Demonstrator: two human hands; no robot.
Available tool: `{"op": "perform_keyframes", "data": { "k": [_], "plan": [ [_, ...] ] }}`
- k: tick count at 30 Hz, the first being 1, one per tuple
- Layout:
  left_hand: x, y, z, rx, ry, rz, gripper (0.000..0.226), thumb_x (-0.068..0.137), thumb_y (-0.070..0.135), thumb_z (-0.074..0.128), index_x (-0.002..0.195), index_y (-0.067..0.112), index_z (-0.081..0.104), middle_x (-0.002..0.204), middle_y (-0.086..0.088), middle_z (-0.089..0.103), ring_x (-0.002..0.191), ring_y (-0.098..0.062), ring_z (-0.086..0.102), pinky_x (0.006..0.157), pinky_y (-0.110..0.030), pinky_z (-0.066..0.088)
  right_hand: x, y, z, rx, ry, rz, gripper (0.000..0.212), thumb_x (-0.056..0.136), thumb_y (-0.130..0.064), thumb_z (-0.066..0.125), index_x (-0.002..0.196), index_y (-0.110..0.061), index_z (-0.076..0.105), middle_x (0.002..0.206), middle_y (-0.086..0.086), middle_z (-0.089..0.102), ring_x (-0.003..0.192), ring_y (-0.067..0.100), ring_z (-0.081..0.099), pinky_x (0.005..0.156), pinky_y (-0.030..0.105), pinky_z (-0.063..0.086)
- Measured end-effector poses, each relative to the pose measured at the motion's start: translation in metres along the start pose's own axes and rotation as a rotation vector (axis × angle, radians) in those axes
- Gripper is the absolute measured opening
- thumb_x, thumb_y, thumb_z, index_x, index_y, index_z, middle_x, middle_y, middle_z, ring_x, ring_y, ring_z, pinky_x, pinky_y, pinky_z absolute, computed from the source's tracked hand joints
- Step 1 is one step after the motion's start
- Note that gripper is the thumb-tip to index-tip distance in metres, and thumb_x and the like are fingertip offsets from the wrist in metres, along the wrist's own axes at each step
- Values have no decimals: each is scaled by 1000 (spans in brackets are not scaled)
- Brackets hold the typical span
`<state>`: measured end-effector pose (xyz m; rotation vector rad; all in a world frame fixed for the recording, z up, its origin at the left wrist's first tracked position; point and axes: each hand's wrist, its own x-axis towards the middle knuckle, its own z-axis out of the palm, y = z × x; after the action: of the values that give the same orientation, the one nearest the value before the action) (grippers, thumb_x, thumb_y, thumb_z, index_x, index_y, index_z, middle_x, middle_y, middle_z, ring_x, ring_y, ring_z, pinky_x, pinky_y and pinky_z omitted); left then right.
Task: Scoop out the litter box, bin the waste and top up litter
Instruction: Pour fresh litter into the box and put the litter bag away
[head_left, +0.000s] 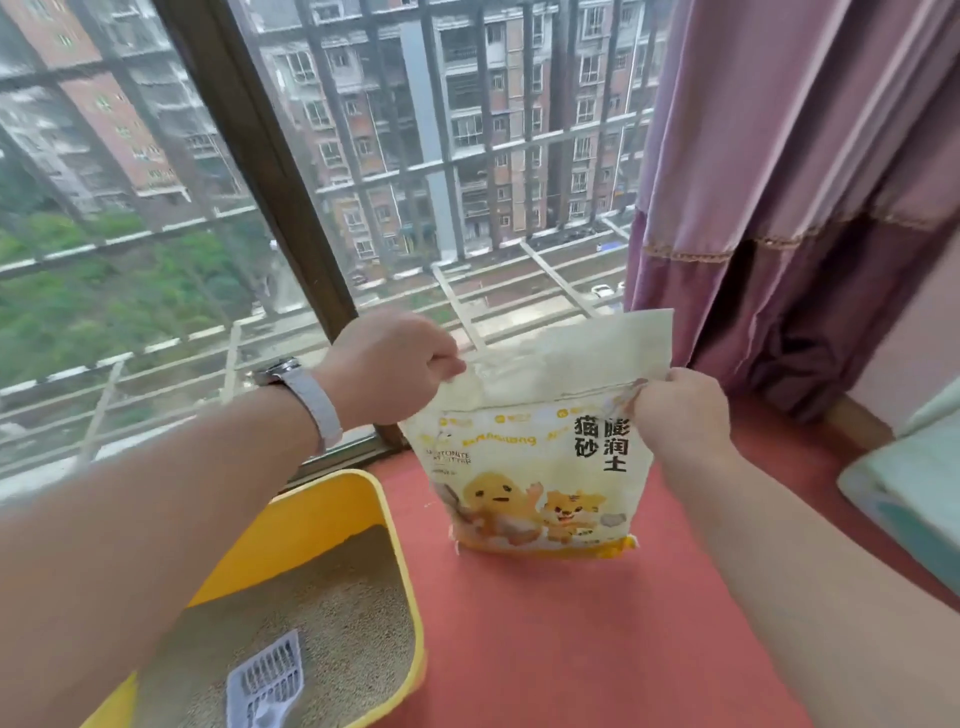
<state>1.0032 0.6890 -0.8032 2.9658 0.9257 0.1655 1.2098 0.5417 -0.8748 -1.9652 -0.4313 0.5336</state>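
Litter box (332, 530), yellow and filled with grey litter, sits left of the litter bag (535, 467), which stands upright on the red sill. Your left hand (389, 364) and right hand (680, 405) each pinch a top corner of that bag with curled fingers. Left of the bag and lower, a white scoop (267, 683) lies in the box.

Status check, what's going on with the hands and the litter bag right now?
Left hand and right hand both grip the litter bag top. Bag upright on red sill, beside yellow litter box. Scoop lies in litter. Nothing blocking.
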Motion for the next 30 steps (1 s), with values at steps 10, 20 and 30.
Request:
{"op": "perform_keyframes", "data": {
  "k": [10, 20, 30],
  "plan": [
    [14, -8, 31, -38, 20, -24, 37, 99, 40, 48, 82, 17, 70, 75, 4, 64, 72, -17, 57, 67, -37, 51, 2, -11, 17, -412, -45, -256, 24, 84, -15, 50, 63, -14, 39, 63, 0, 45, 70, 33, 45, 60, 34, 31],
    [-5, -32, 60, -188, 23, -52, 29, 97, 42, 52, 84, 17, 61, 80, 7, 56, 78, -19, 55, 64, -33, 44, -11, -26, 52, -836, -101, -541, 21, 96, -20, 44, 76, -22, 42, 96, 2, 63, 91, 28, 58, 66, 33, 35],
    [-29, -23, 61, -74, 5, -138, 35, 89, 26, 57, 57, 19, 44, 54, 5, 48, 56, -26, 52, 49, -31, 37, -36, -25, 38, -764, -120, -292, 11, 91, -18, 47, 90, -17, 58, 99, 3, 65, 96, 31, 59, 66, 33, 34]
  ]
}}
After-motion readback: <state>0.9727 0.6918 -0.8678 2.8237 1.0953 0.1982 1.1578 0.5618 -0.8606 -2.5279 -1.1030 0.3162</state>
